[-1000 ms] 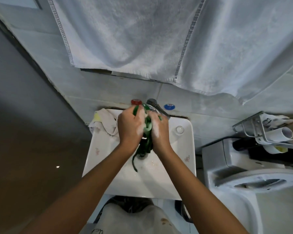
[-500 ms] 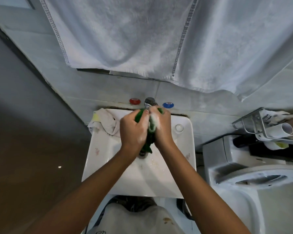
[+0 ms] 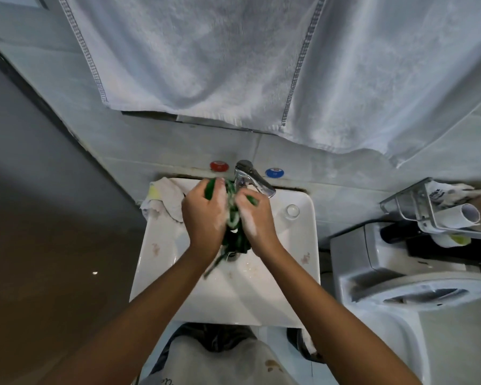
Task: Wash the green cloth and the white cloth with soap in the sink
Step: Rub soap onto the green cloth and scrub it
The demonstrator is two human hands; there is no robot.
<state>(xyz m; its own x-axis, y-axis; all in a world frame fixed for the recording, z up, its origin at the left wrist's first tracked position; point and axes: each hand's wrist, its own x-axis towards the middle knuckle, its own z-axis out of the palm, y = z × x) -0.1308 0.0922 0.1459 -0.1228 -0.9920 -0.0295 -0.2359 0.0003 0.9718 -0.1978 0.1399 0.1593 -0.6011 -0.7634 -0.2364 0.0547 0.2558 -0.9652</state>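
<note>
While both hands are clamped on the green cloth (image 3: 235, 237), the step in hand looks to be the soaping and scrubbing of that first piece: the left hand (image 3: 204, 215) and the right hand (image 3: 254, 218) grip it from either side, close together, suds white on their knuckles, with a dark tail of the fabric hanging down between the wrists toward the drain of the sink (image 3: 261, 295). By my reading the task is not yet half done, since the green piece is not yet rinsed. The next move calls for working the lather through and then bringing the bundle under the tap (image 3: 252, 177), which stands just beyond the fingers and close enough to knock. Just left of the left hand, the white cloth (image 3: 161, 202) lies heaped on the back corner of the basin, apparently unwashed. Right of the right hand a small round fitting (image 3: 292, 211) sits on the rim. Beyond the tap are a red knob (image 3: 218, 165) and a blue knob (image 3: 274, 172) on the wall; farther up, a large white towel (image 3: 233, 59) hangs overhead. Well off to the right stands a toilet (image 3: 411, 284).
</note>
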